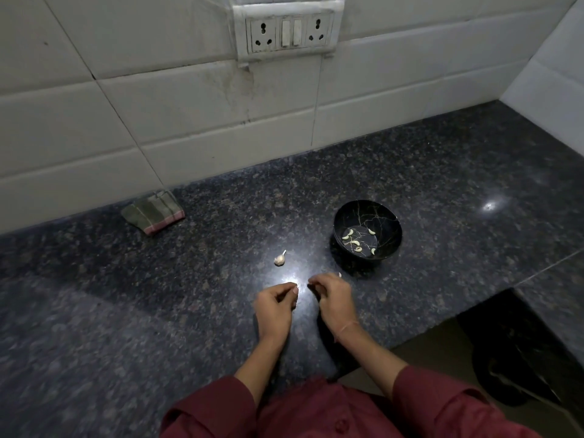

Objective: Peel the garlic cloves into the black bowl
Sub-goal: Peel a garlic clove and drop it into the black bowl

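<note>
The dark speckled surface (pixel 126 311) is running along under a tiled wall (pixel 158 105) and carrying everything the job needs. The person in dark red sleeves (pixel 442 403) is standing at its near edge and reaching both forearms in over it.

The left hand (pixel 275 306) and right hand (pixel 335 300) are hovering close together, just apart, above a bright patch of glare. That is probably so the light falls on the fine work. Both are showing curled fingers with the tips turned toward each other. Whether either is pinching a clove or a scrap of skin cannot be told, since nothing is showing between the fingers.

The black bowl (pixel 366 213) is sitting just beyond and to the right of the right hand, likely within easy reach for dropping. It is already holding several peeled cloves (pixel 347 237). A folded cloth (pixel 153 211) is lying far left against the wall, well apart from the work.

A remaining piece of garlic bulb (pixel 279 260), with its stem pointing up, is waiting just beyond the left hand. A tiny pale bit (pixel 340 274) is lying beside the right hand's knuckles; whether it is clove or peel is unclear.
</note>
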